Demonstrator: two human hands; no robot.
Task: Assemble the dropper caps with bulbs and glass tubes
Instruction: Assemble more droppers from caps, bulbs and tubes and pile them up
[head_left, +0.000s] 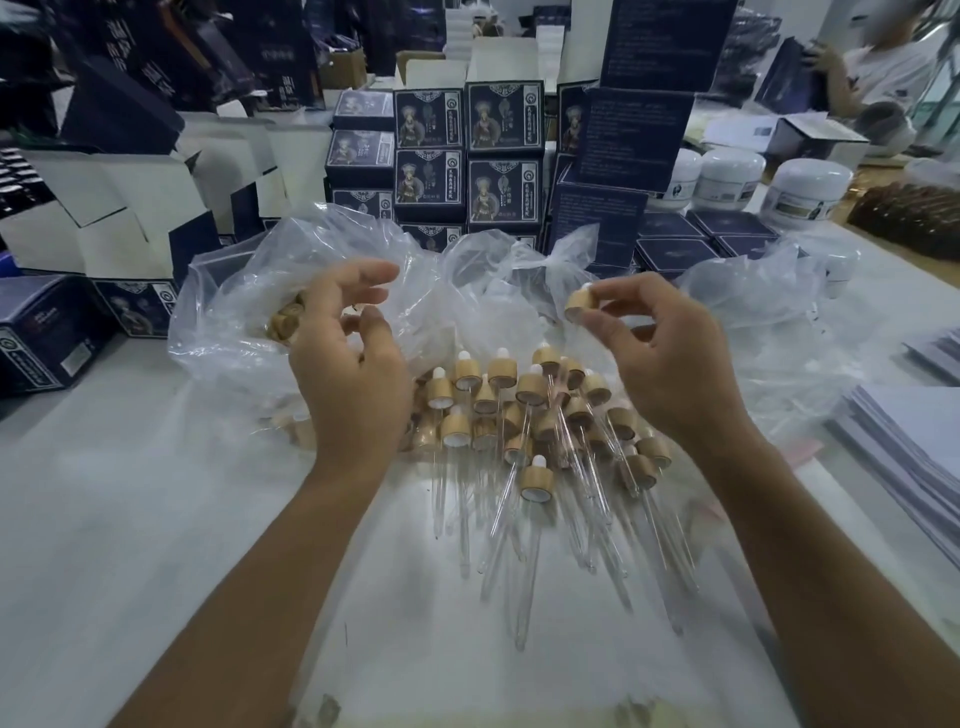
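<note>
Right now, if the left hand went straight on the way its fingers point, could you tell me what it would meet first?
Most likely the clear plastic bag: the left hand points its fingers up and away into the bag's open mouth, where loose wooden caps lie. Depth is unclear, so the film or the caps could come first.

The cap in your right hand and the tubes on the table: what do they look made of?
Cap: looks like bamboo or light wood, matte tan with faint grain, though printed plastic is possible. Its bulb: white, likely rubber. Tubes: clear, glossy, apparently glass.
</note>
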